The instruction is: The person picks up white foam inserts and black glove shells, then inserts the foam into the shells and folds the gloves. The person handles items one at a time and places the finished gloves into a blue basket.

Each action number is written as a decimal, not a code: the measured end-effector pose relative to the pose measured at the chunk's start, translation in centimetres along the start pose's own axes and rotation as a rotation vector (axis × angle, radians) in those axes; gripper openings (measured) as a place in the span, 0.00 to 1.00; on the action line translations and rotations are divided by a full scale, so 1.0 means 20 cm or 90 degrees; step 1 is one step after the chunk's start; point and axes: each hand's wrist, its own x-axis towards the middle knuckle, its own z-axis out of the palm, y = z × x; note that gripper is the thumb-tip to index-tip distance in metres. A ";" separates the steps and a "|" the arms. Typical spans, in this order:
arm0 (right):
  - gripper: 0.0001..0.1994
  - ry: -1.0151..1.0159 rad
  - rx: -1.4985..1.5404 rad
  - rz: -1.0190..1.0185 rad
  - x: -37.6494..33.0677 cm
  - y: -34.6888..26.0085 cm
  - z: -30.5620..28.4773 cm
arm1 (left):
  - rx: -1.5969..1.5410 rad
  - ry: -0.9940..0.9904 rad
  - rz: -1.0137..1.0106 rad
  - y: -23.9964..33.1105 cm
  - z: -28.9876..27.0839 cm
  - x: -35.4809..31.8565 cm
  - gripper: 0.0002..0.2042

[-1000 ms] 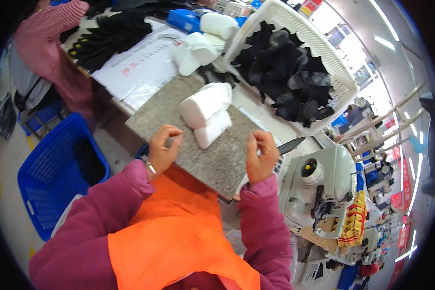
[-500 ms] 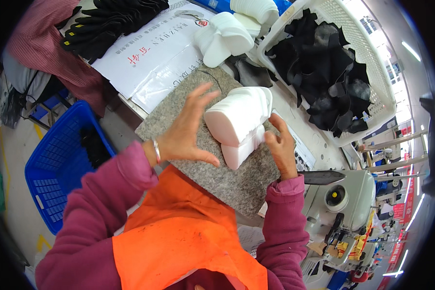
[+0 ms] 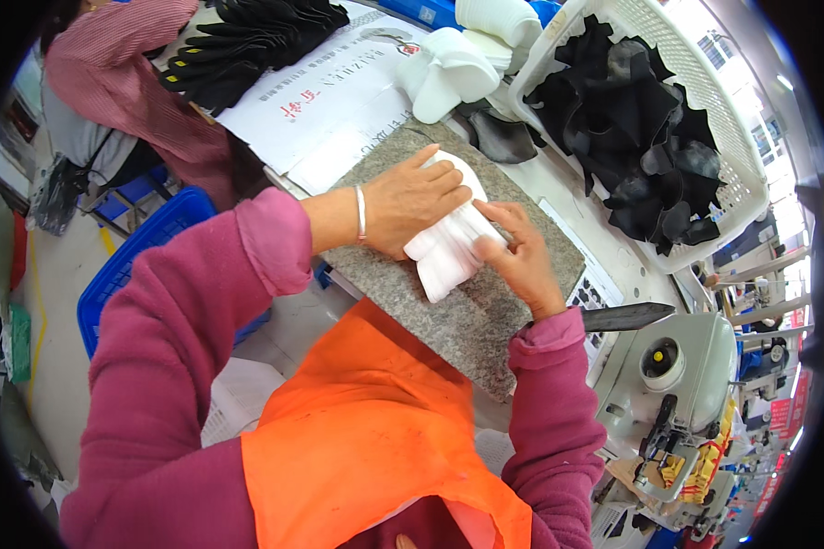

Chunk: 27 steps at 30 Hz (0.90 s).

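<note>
Left hand (image 3: 414,207) lies flat, fingers spread, pressing the white foam pieces (image 3: 449,247) at frame centre; right hand (image 3: 520,260) pinches their right edge. They rest on a grey stone slab (image 3: 449,320); white basket (image 3: 705,119) of black pieces sits upper right.

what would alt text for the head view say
Both hands, left and right, press on white pieces on a grey stone slab. A white basket of black pieces sits beyond, a sewing machine at right.
</note>
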 end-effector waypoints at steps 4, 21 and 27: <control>0.10 -0.014 0.131 0.023 0.04 0.00 0.00 | -0.020 0.097 -0.021 0.03 0.05 -0.11 0.39; 0.11 -0.002 -0.069 -0.368 -0.06 -0.11 0.00 | -0.015 0.113 -0.045 0.01 0.08 -0.16 0.42; 0.10 0.044 0.055 -0.022 -0.70 -0.04 -0.11 | -0.150 0.148 -0.421 -0.09 -0.02 -0.09 0.47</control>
